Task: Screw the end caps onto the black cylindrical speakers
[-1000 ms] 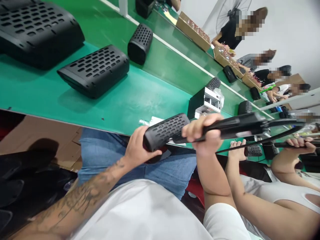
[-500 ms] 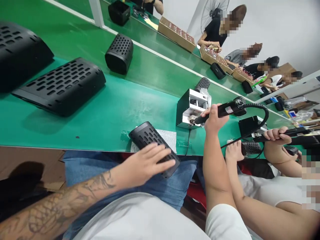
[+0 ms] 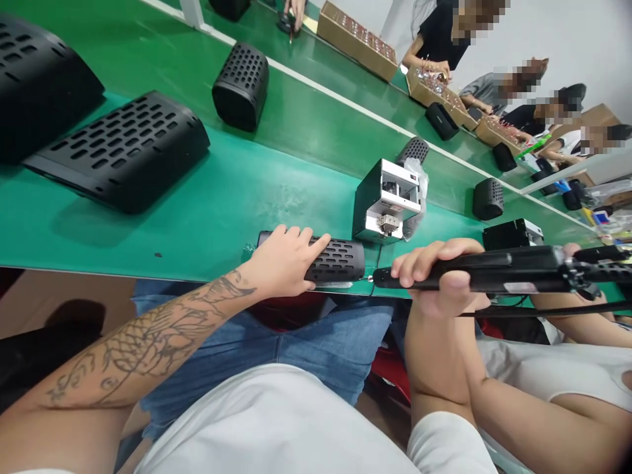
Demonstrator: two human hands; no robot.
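A black perforated casing (image 3: 338, 259) lies on its side at the near edge of the bench, on a pale pad that is mostly hidden. My left hand (image 3: 284, 262) grips it from above, fingers over the top and thumb on the near side. In my right hand (image 3: 447, 273) is a black electric screwdriver (image 3: 523, 268), held level and pointing left. A small shiny screw (image 3: 370, 278) shows at its tip, close to the casing's right end; whether they touch, I cannot tell. Just beyond stands a black and silver screw feeder (image 3: 388, 204).
More perforated casings (image 3: 123, 151) lie on the green bench (image 3: 217, 204) to the left. Another casing (image 3: 241, 89) stands on the conveyor behind. To the right, a co-worker's arm (image 3: 533, 401) is close to mine. Across the line, people work beside cardboard boxes (image 3: 358, 43).
My right hand has brought the screwdriver from the feeder down to the casing's right end. The casing, tilted over the bench edge before, now lies along it, with my left hand closed around it.
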